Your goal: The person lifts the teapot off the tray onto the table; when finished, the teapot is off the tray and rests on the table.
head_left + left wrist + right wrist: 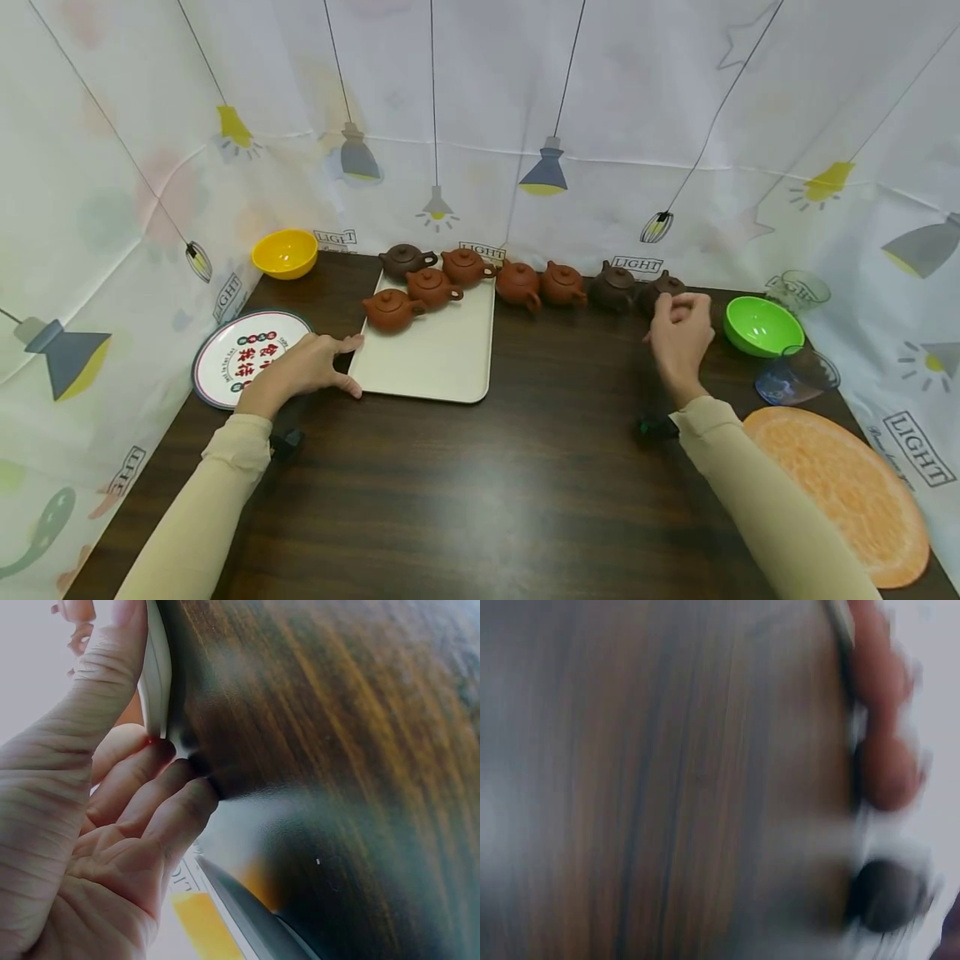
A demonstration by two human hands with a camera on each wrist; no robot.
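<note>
Head view shows the left hand (307,367) touching the left edge of a cream rectangular tray (435,358) on the dark wood-grain bench (450,500), its grip wide, thumb set apart from fingers. Four small round teapots stand on the tray: one dark brown teapot (403,261) and three reddish-brown teapots (390,311). Rightward, two loose reddish-brown teapots (517,283) and two loose dark-brown teapots (612,288) form a row. The right hand (682,337) is at the rightmost one; whether its grip holds it, I cannot tell.
</note>
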